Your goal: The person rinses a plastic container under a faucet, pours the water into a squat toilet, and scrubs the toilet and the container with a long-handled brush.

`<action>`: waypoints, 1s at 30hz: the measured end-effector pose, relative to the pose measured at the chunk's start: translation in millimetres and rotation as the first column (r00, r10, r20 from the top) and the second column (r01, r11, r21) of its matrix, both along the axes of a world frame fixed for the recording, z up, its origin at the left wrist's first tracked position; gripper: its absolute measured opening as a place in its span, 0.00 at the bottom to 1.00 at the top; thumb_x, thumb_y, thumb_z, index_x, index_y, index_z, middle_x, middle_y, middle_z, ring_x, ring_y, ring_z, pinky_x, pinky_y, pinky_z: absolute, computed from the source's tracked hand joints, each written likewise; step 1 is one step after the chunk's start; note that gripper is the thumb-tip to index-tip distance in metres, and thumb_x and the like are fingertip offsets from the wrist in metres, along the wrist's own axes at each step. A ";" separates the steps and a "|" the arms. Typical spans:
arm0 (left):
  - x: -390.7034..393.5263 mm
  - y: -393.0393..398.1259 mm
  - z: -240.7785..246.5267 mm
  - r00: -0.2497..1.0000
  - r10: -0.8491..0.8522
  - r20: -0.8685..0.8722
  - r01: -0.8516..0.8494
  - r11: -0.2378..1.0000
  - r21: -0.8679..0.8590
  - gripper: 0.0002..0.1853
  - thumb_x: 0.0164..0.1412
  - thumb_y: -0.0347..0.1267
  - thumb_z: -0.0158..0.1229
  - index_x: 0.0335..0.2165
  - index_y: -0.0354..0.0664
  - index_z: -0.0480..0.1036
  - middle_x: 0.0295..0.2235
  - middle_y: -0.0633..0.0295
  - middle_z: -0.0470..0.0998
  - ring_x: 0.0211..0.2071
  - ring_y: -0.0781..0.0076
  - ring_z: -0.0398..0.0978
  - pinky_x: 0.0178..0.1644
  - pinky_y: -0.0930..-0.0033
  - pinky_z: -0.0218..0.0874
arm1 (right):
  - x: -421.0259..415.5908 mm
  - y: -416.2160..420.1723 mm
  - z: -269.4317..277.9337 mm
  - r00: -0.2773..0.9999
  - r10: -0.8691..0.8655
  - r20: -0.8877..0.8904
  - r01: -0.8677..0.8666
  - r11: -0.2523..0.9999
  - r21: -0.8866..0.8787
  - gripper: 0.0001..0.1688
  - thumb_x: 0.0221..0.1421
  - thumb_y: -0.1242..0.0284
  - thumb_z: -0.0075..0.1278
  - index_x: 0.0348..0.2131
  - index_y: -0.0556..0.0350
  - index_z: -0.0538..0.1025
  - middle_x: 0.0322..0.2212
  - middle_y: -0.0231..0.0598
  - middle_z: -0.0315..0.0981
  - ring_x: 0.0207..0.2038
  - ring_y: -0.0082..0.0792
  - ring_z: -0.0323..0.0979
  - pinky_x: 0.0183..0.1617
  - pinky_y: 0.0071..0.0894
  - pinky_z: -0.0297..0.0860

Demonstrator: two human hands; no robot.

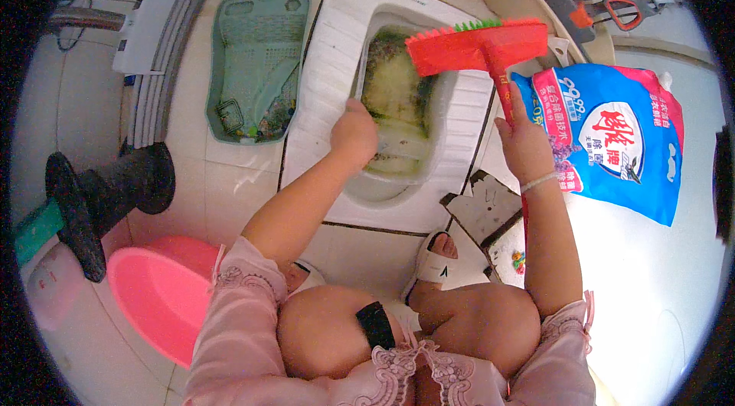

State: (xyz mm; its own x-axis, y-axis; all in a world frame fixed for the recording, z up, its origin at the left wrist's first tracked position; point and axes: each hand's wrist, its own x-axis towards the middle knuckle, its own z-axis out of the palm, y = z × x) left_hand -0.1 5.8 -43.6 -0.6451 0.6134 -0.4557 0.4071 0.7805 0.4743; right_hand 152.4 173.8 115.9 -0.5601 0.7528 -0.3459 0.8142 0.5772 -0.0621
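Observation:
A red plastic floor brush (476,50) with red and green bristles is gripped by its handle in my right hand (521,145). Its head hangs over the right side of a white ceramic squat toilet (327,67). My left hand (356,130) is curled above the left rim of the bowl; whether anything is inside the fingers is hidden. Yellowish and dark stains cover the inside of the toilet bowl (396,84). Just right of my right hand stands a blue and pink bag of washing powder (626,136), bearing writing.
Left of the toilet lies a green plastic basket (258,27) with small debris in it. A pink basin (155,280) and a black spool-shaped object (126,182) are at my left. Grey pipes (166,50) run along the wall. A broken tile piece (485,205) lies near my right foot.

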 end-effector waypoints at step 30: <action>173.4 38.8 192.2 -0.538 0.233 0.810 -0.764 0.271 -0.586 0.11 0.57 0.34 0.49 0.35 0.41 0.60 0.25 0.59 0.68 0.22 0.68 0.69 0.25 0.61 0.65 | 93.5 -77.2 205.7 0.995 0.074 0.074 -0.029 0.875 -0.482 0.38 0.53 0.58 0.44 0.55 0.62 0.52 0.46 0.60 0.59 0.48 0.57 0.60 0.52 0.44 0.58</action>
